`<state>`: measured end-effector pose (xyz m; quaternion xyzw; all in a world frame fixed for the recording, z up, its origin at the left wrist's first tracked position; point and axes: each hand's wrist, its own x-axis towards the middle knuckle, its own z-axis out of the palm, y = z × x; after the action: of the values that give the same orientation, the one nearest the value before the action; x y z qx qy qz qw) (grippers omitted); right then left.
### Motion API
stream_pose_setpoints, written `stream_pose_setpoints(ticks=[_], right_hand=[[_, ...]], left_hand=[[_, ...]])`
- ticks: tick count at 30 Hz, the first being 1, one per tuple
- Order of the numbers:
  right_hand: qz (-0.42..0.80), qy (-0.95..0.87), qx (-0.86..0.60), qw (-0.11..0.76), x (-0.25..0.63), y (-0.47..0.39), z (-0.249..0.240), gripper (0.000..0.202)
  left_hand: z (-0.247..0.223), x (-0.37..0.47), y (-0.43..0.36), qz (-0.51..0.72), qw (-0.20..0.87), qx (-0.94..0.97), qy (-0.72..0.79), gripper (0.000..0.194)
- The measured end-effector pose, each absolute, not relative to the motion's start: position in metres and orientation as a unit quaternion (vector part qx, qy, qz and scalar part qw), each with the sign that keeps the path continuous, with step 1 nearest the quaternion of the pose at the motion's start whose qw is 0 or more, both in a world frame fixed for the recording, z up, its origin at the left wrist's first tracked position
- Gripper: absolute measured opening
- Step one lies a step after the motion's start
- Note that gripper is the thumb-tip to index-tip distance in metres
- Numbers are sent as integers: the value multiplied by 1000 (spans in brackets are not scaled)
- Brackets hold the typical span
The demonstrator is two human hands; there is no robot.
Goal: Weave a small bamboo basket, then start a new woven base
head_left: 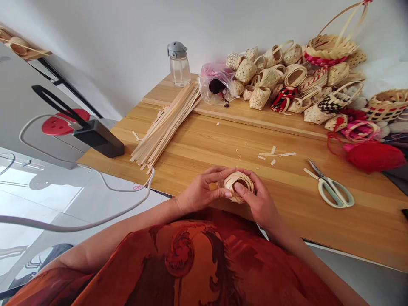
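Note:
Close to the table's front edge, a small round woven basket (230, 183) of pale strips is held between both hands, its round opening turned up toward me. My left hand (204, 190) closes on its left side, the thumb along the near rim. My right hand (259, 199) grips the right side, with the thumb reaching into the opening and the fingers behind. The far side and underside are hidden by the hands. To the right lie scissors (333, 189) with pale handles, blades slightly apart. A bundle of long pale strips (168, 127) rests at the left.
Several small woven baskets (267, 78) are heaped along the wall, near red yarn (374, 156). A clear bottle (180, 68) and a plastic bag (213, 85) stand at the back. A black power bank (100, 138) with a white cable (127, 225) sits at the left edge. Strip offcuts (276, 154) lie mid-table.

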<state>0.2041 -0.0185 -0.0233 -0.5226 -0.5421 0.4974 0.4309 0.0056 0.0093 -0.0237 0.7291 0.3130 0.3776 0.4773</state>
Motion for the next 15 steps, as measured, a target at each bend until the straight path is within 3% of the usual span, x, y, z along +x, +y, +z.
stream_pose_setpoints(ticks=[6,10,15], right_hand=[[430,-581,-559,407,209,-16,-20,45],[462,-572,-546,402,212,-12,-20,38],[505,-530,-531,427,210,-11,-22,37]], left_hand=[[-26,6,7,346,440,770,305,58],[-30,9,6,337,461,772,279,84],[-31,11,7,338,458,762,310,94]])
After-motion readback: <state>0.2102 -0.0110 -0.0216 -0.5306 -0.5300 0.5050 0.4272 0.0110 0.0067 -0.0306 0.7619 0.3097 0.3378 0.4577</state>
